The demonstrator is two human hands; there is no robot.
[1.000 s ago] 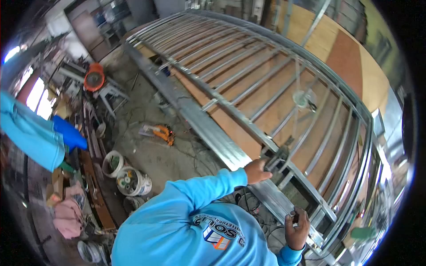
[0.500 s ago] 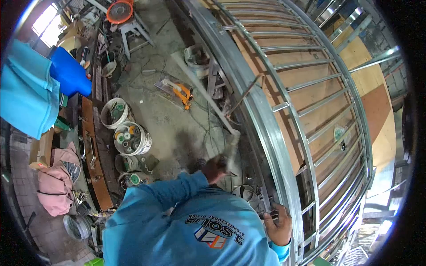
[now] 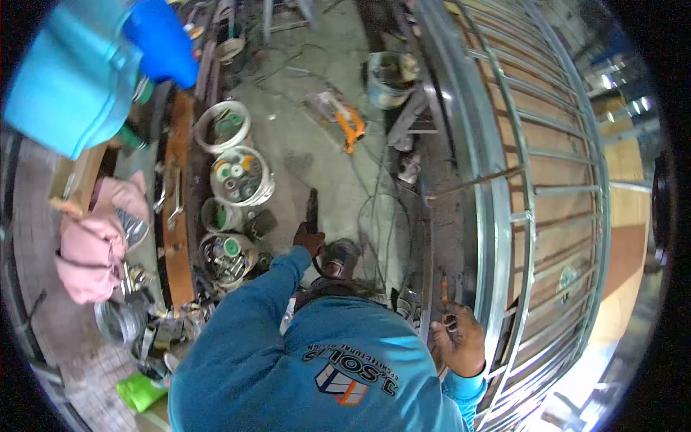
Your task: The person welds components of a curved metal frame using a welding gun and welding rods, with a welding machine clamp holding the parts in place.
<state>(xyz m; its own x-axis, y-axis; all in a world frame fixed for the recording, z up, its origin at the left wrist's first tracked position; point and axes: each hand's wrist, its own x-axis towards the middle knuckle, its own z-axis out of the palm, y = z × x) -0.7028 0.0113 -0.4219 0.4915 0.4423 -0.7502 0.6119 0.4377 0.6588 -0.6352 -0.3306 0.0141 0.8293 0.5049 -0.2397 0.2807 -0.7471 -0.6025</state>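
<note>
My left hand is closed around a dark, narrow object that points away from me over the floor; its kind I cannot tell. Just beyond that wrist a boot shows on the concrete. On the other side, my right hand is held beside the long metal beam, fingers curled in. A thin orange-ended stick juts up from its fingertips. Close to this hand stands the curved metal frame with many crossbars, backed by wooden panels.
Several buckets of discs and parts line the left, beside a brown board. An orange tool lies on the floor among cables. Farther off stands another bucket. A rusty rod juts from the frame.
The view has shifted, with the frame now further right. My left hand has moved left, and the long pale bar seen beyond it is gone from view. My right hand now shows the orange-ended stick.
</note>
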